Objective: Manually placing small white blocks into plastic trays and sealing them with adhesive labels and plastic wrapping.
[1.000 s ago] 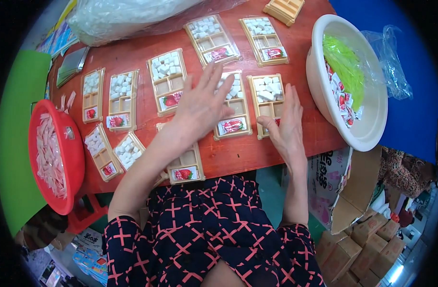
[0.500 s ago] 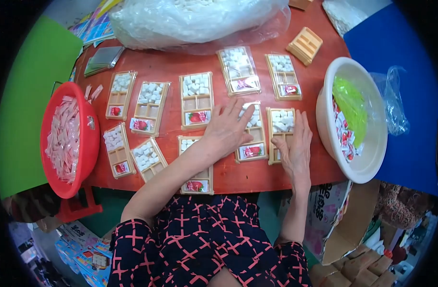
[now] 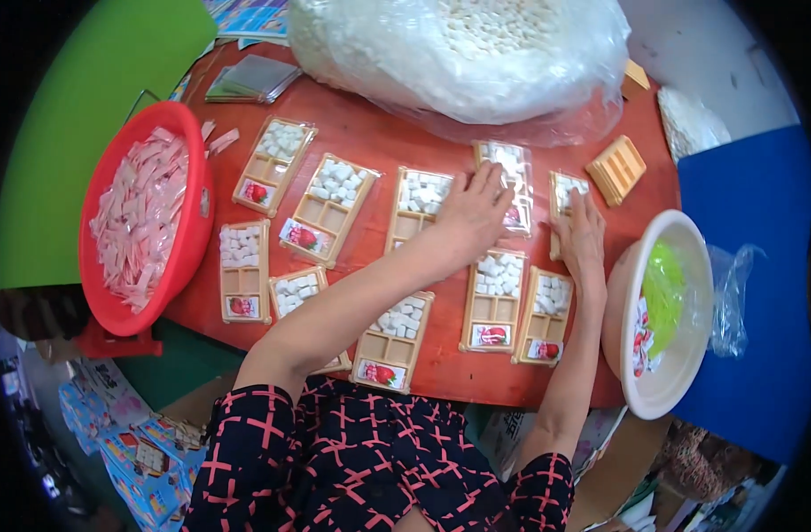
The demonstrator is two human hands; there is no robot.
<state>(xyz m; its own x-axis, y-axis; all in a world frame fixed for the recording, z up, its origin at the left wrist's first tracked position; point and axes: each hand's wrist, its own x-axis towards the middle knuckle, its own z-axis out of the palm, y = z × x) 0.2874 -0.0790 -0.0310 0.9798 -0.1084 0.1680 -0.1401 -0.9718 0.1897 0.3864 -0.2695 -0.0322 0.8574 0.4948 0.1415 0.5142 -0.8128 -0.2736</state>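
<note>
Trays (image 3: 492,297) of tan plastic cover the red table (image 3: 441,372), about ten in view; all show white pellets in the top compartment and a small picture packet at the bottom, middle compartments mostly bare, so filling looks roughly half done. Empty tray (image 3: 616,168) lies near the right edge. Left hand (image 3: 463,222) is flat, fingers spread wide, palm down between two trays at centre, fingertips on the far one. Right hand (image 3: 581,238) is flat too, fingers together, on the tray beside it; holds nothing. Red basin (image 3: 193,239) at left edge, white bowl (image 3: 680,372) at right, pellet bag (image 3: 459,53) along the far edge.
</note>
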